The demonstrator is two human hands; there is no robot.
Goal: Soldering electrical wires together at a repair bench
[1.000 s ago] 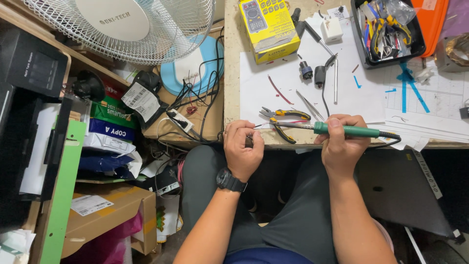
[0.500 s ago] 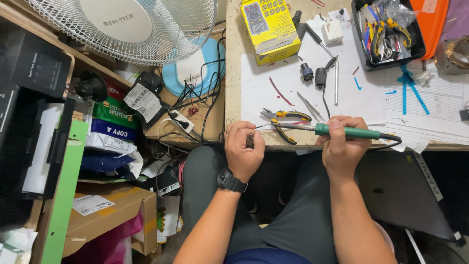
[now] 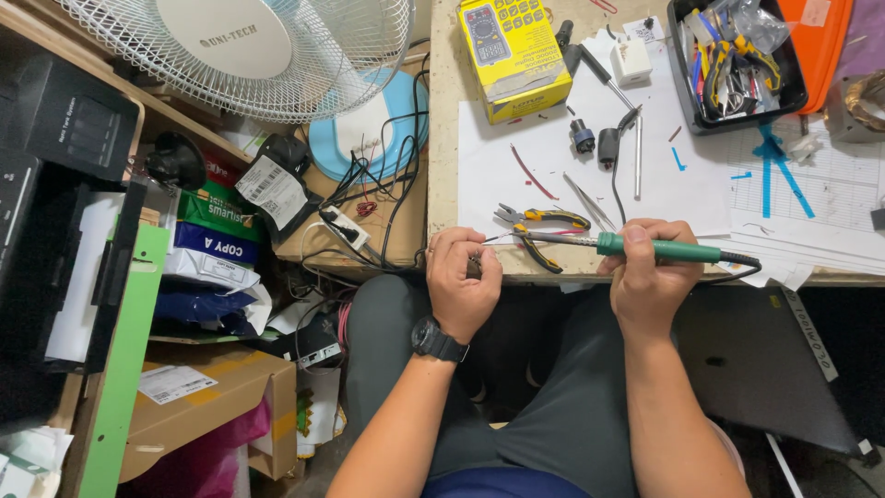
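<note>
Head view: the right hand [image 3: 648,277] is clenched around the green plastic handle of a soldering iron [image 3: 645,246], which lies nearly level along the front edge of the pale wooden tabletop [image 3: 442,166]. Its thin metal shaft runs toward nine o'clock and its black cord leaves the handle toward three o'clock. The shaft's tip ends just beside the fingertips of the left hand [image 3: 461,281], which is curled shut on a small dark part [image 3: 474,267], too small to identify. That hand wears a black wristwatch [image 3: 437,339] and sits at nine o'clock from the right hand, the two apart, both just off the tabletop's near edge.

At twelve o'clock from the shaft, touching or nearly so, lie yellow-and-black-handled pliers [image 3: 539,228] on a white paper sheet [image 3: 553,138], with thin metal tweezers [image 3: 590,203] just beside them. Farther toward twelve o'clock sits a yellow cardboard box [image 3: 514,55]; toward one o'clock, a black plastic tray of hand tools [image 3: 737,60].
</note>
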